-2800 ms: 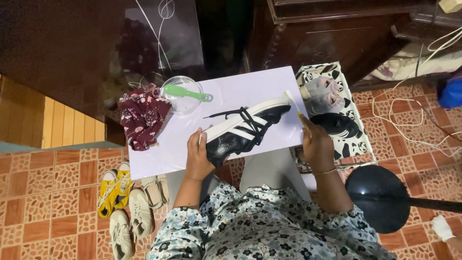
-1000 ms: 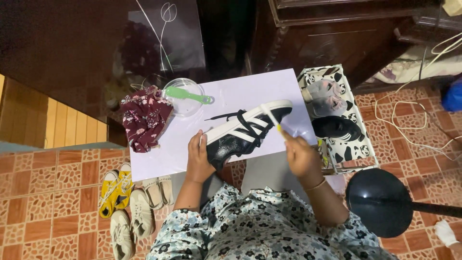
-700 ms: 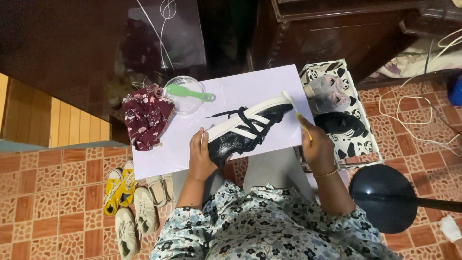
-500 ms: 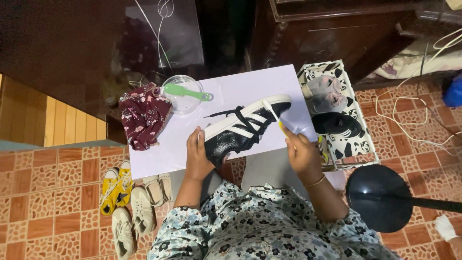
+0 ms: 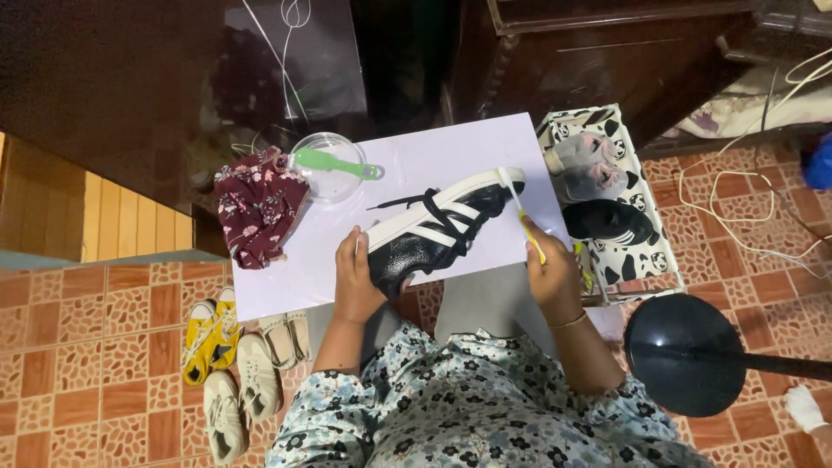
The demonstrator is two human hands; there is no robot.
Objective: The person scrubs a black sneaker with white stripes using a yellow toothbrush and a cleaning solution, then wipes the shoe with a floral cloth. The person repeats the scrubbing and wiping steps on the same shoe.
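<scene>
glossy black leather sneaker (image 5: pixel 438 234), matt paper sheet (image 5: pixel 433 156)

Your clothing and hands, seen from above

You wore a grey-blue garment with small dark and white flowers, the forearms were bare. Your left hand (image 5: pixel 357 279) had no glove, and your right hand (image 5: pixel 555 276) carried a thin bracelet (image 5: pixel 568 321) at the wrist.

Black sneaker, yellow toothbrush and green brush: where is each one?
Black sneaker (image 5: pixel 433 238), head view, on its white side stripes.
Yellow toothbrush (image 5: pixel 521 211), head view, on its handle.
Green brush (image 5: pixel 334 163), head view, on its handle over the clear bowl.
</scene>
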